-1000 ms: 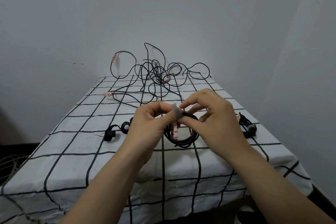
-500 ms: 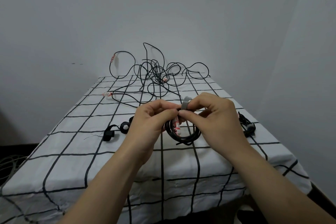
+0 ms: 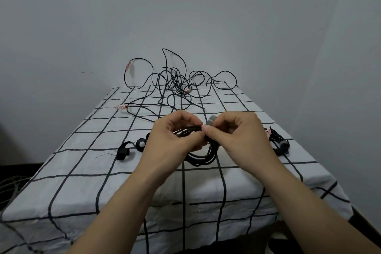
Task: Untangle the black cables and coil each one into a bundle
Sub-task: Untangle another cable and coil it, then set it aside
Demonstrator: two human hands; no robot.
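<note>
— Coiled cable (image 3: 203,158): where do we have it?

— Between both our hands, above the near middle of the checked tablecloth (image 3: 82,171). Its lower loops hang below our fingers. Whether they touch the cloth, we cannot tell.

— And our left hand (image 3: 173,142)?

— Fingers and thumb are curled round the top strands of the coil, clamped on them.

— Our right hand (image 3: 237,136)?

— Thumb and forefinger pinch a grey strap (image 3: 212,120) at the top of the coil, and our two hands meet there fingertip to fingertip.

— What of the other cables?

— We see a tangle of black cables (image 3: 175,84) at the far edge of the table, against the grey wall (image 3: 185,6). Some loops stand up off the cloth, and white-and-red tags (image 3: 121,107) sit on some of the ends.

— Anything beside us?

— A bundled cable (image 3: 280,144) lies on the cloth just right of our right hand. Black strap loops (image 3: 123,151) lie on the cloth left of our left hand.
</note>
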